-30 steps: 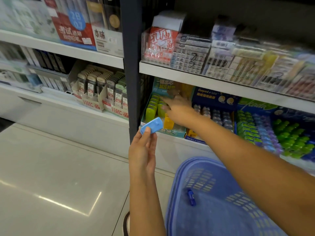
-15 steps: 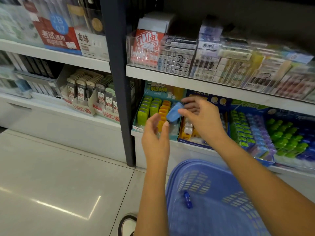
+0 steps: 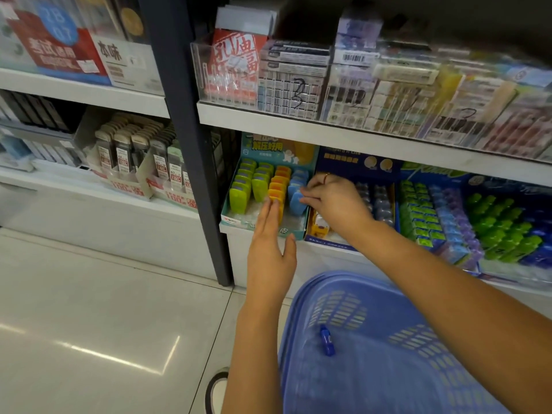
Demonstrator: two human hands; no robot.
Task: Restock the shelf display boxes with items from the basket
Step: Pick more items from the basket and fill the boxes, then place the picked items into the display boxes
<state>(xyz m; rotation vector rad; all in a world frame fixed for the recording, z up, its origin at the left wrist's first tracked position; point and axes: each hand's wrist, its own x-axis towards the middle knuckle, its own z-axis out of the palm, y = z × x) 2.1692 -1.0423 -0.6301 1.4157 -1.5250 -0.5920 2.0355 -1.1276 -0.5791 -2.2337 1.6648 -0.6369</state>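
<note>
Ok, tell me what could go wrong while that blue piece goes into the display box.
The blue piece, pinched by the right hand, could tip over in the display box rather than stand in its row. The left hand, fingers against the orange row, might knock those pieces over.

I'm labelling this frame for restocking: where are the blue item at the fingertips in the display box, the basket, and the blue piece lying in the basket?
blue item point(image 3: 297, 203): head view, its front face.
basket point(image 3: 340, 309): head view, slotted far wall.
blue piece point(image 3: 327, 342): head view, its middle.
</note>
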